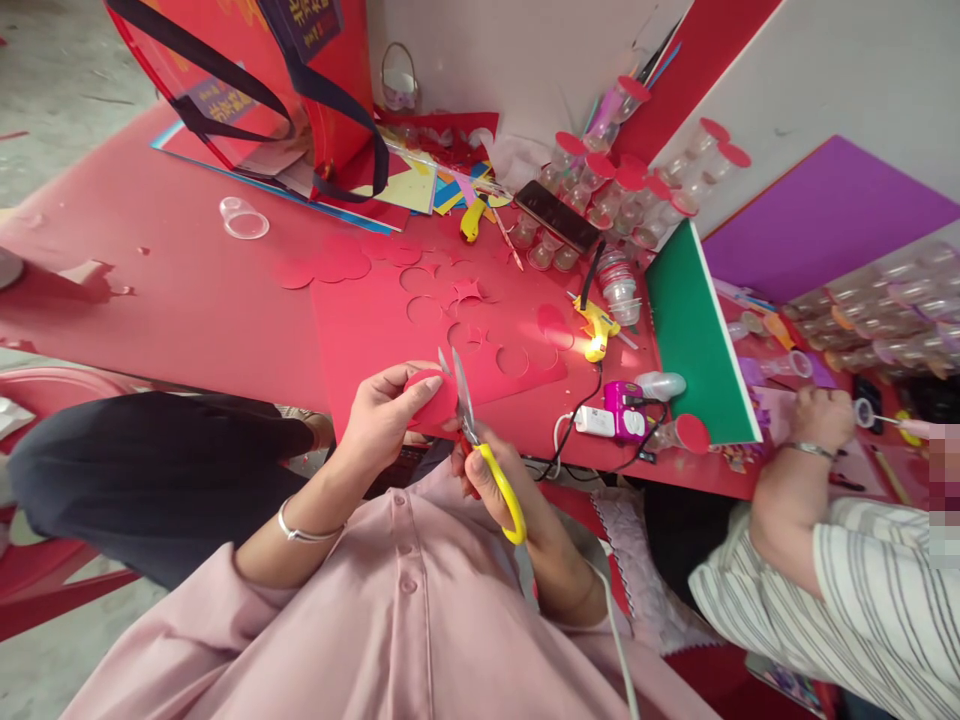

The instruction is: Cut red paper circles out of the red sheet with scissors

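Note:
A round piece of red paper (441,408) is pinched between the thumb and fingers of my left hand (381,415). My right hand (491,475) grips yellow-handled scissors (466,405), whose blades point away from me and stand a little apart beside the paper's edge. Just beyond both hands lies a red paper sheet (367,345) with several round holes cut in it. Red paper circles (330,262) overlap at the sheet's far left corner. Some of my right fingers are hidden behind the scissors.
A yellow glue gun (598,328), a dark phone (556,215) and clear plastic cups (621,290) stand to the right. A green board (697,340) divides off another person's hand (821,418). A red bag (330,90) is at the back left, near a clear cup (246,222).

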A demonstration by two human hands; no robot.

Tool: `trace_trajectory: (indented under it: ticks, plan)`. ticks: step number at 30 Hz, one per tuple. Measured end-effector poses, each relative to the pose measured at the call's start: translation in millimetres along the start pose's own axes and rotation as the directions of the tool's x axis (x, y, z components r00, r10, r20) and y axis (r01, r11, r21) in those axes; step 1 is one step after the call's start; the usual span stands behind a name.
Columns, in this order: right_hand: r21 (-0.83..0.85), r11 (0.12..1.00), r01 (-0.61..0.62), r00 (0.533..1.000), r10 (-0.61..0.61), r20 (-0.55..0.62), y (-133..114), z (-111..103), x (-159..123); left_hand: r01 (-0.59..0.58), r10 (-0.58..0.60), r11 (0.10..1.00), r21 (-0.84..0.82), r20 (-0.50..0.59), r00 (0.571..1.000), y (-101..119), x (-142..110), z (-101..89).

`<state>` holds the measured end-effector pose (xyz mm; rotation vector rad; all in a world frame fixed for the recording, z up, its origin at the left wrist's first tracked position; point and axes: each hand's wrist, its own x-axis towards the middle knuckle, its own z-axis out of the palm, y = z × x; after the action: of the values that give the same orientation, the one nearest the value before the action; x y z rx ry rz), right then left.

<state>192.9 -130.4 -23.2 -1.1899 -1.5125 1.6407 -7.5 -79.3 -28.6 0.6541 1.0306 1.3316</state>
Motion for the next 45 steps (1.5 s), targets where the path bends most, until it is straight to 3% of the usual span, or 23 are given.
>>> trace_trajectory:
  ticks: [11, 18, 31, 45]
  plan:
    - [-0.141, 0.987, 0.079, 0.997, -0.078, 0.008, -8.9, -8.1, -1.1, -0.007, -0.003, 0.995, 0.097, 0.103, 0.995, 14.0, 7.4, -13.9]
    - [-0.126, 0.990, 0.058, 0.998, -0.055, 0.028, -6.9, -8.2, 1.1, -0.012, -0.001, 0.996, 0.093, 0.141, 0.990, 15.3, 9.0, -15.8]
    - [-0.167, 0.984, 0.065, 0.998, -0.063, 0.020, -5.1, -8.0, 0.7, 0.002, -0.016, 0.996, 0.091, 0.154, 0.988, 6.8, 10.8, -20.0]
    - [-0.204, 0.974, 0.097, 0.995, -0.090, 0.043, 0.5, -6.5, 2.5, 0.015, -0.024, 0.997, 0.072, 0.136, 0.990, 12.3, 8.7, -17.1]
